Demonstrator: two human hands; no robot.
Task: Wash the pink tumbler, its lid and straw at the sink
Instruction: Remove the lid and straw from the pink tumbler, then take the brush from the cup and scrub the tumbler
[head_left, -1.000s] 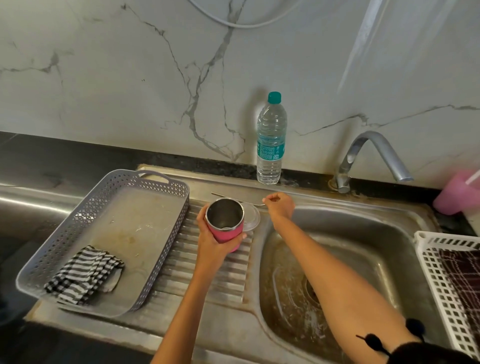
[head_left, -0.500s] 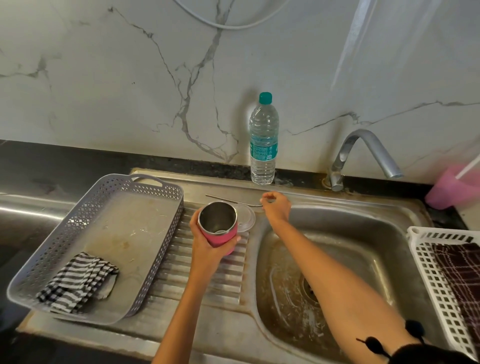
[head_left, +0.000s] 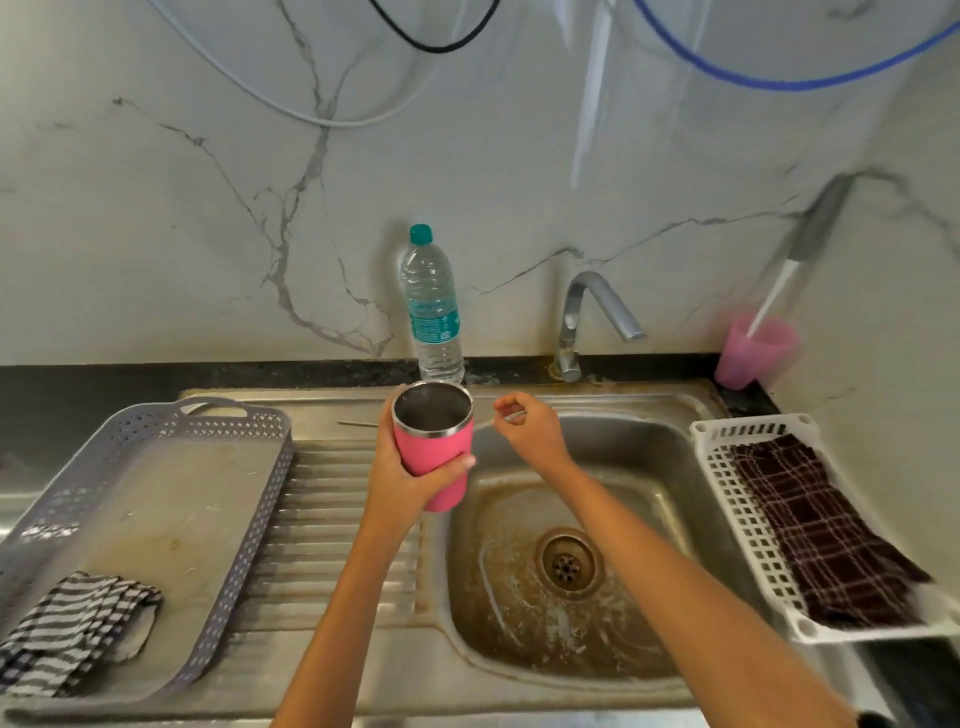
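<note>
My left hand (head_left: 402, 480) grips the pink tumbler (head_left: 436, 457) upright, steel inside showing, above the ribbed drainboard at the left rim of the sink basin (head_left: 509, 623). A thin metal straw (head_left: 358, 424) lies along the back ledge; its middle is hidden behind the tumbler. My right hand (head_left: 532, 434) hovers at the basin's back edge with thumb and forefinger pinched at what looks like the straw's right end. The clear lid is not plainly visible; the tumbler covers the spot where it lay.
A water bottle (head_left: 434, 312) stands behind the tumbler, the faucet (head_left: 597, 312) to its right. A grey basket (head_left: 244, 519) holding a striped cloth (head_left: 67, 623) sits left. A white basket (head_left: 727, 499) with a dark checked cloth (head_left: 831, 530) and a pink cup (head_left: 756, 348) are right.
My left hand has lifted the tumbler up and to the right, toward the basin. My right hand stays at the straw's end. The view has tilted upward.
</note>
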